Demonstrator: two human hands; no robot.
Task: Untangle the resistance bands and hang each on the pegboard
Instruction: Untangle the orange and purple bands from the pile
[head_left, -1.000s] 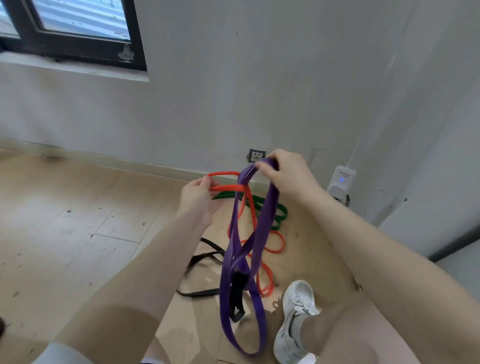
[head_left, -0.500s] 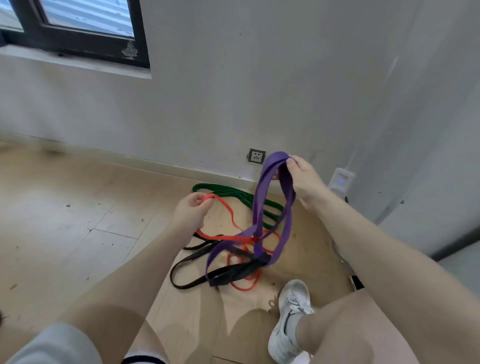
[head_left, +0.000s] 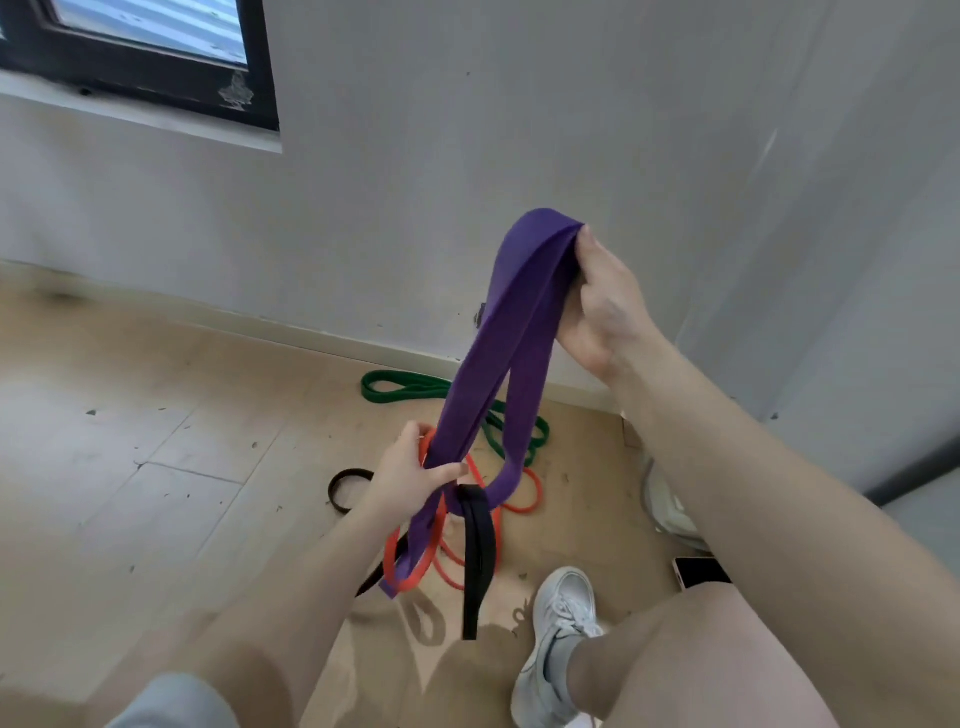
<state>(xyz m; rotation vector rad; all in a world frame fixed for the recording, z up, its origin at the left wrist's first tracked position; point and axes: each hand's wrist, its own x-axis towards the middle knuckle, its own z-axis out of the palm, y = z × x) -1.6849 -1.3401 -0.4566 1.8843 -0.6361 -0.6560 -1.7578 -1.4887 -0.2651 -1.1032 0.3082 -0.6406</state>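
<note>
My right hand (head_left: 597, 306) holds the top of a wide purple band (head_left: 519, 332) lifted high in front of the wall. The purple band hangs down in loops, and a black band (head_left: 475, 561) dangles through its lowest loop. My left hand (head_left: 410, 478) grips the purple band lower down, together with a thin orange band (head_left: 441, 551) that trails to the floor. A green band (head_left: 410, 387) lies on the floor by the baseboard. No pegboard is in view.
A wood floor (head_left: 156, 467) meets a grey wall (head_left: 467, 156) with a dark-framed window (head_left: 156, 67) at upper left. My white shoe (head_left: 561, 623) stands near the bands. A phone (head_left: 698, 571) lies on the floor at right.
My right hand has raised the purple band much higher. My left hand has shifted to grip the purple and orange bands together, and the black band now hangs lifted off the floor.
</note>
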